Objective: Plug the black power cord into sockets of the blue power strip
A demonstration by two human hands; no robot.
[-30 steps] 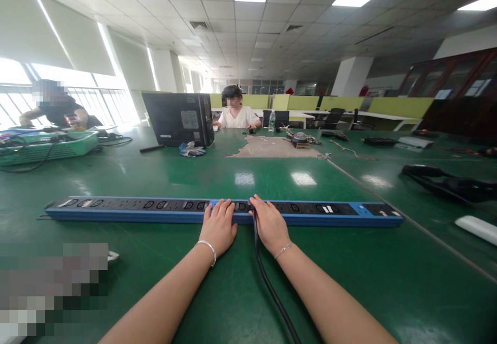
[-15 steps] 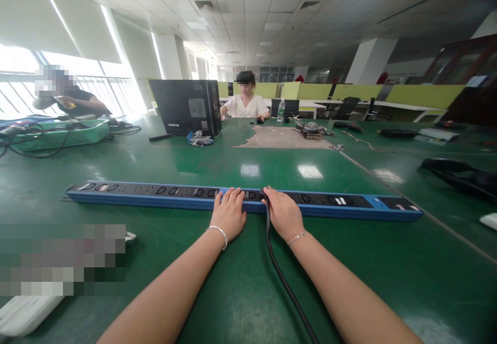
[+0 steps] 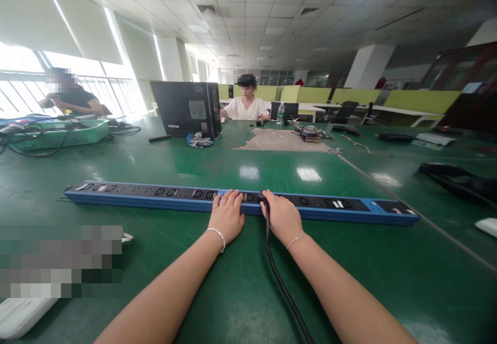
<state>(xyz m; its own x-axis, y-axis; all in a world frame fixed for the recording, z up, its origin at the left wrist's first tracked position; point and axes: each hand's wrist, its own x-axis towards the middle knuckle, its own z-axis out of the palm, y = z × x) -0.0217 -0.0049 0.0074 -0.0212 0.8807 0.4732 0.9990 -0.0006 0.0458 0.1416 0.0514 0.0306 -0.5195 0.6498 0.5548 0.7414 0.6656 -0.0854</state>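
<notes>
A long blue power strip (image 3: 341,210) with a black socket face lies crosswise on the green table. My left hand (image 3: 228,214) grips it near the middle, fingers over the top and thumb along the near side. Just to the right, my right hand (image 3: 283,215) is closed around a black plug (image 3: 261,197) at the strip's socket face. How deep the plug sits in a socket is hidden by my fingers. From it a thick black cable (image 3: 277,271) runs down toward me between my forearms.
Further back stand a black computer case (image 3: 186,108), gloves (image 3: 200,140), a green basket (image 3: 58,135) with cables and a water bottle (image 3: 280,113). Two people sit beyond the table. A white object (image 3: 29,313), partly blurred, lies at near left; a black bag-like item (image 3: 458,181) at right.
My hands keep their places on the strip and plug. The view has shifted slightly. The person at far left has lowered their hands from the face.
</notes>
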